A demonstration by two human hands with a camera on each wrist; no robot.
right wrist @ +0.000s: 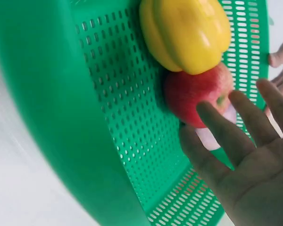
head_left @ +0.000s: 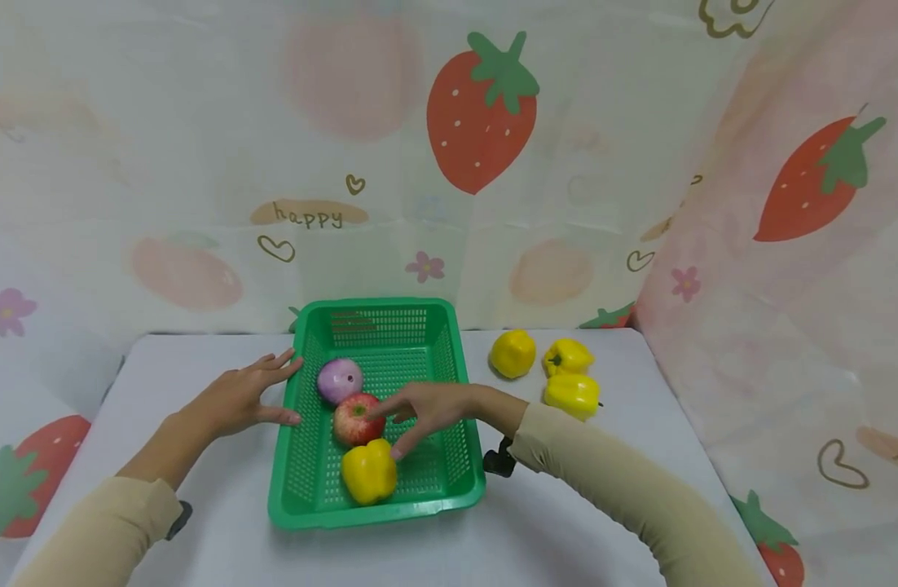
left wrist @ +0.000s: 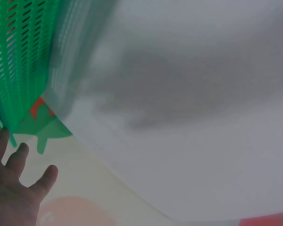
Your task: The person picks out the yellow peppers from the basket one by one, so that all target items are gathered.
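Note:
A green plastic basket (head_left: 376, 515) stands on the table with a purple onion (head_left: 339, 380), a red apple (head_left: 354, 424) and a yellow bell pepper (head_left: 369, 473) in a row along its left side. My left hand (head_left: 247, 397) is at the basket's left rim, fingers spread, holding nothing. Over the basket reaches my right hand (head_left: 433, 405), its fingers extended and parted above the apple. In the right wrist view those fingertips overlap the apple (right wrist: 188, 96), just beyond the yellow bell pepper (right wrist: 188, 33), and the palm is bare.
Right of the basket, on the white table (head_left: 566, 505), lie three more yellow items: a rounded one (head_left: 512, 354) and two bell peppers, one behind (head_left: 569, 357) and one in front (head_left: 572, 395). A strawberry-print cloth (head_left: 390, 163) hangs behind and beside the table.

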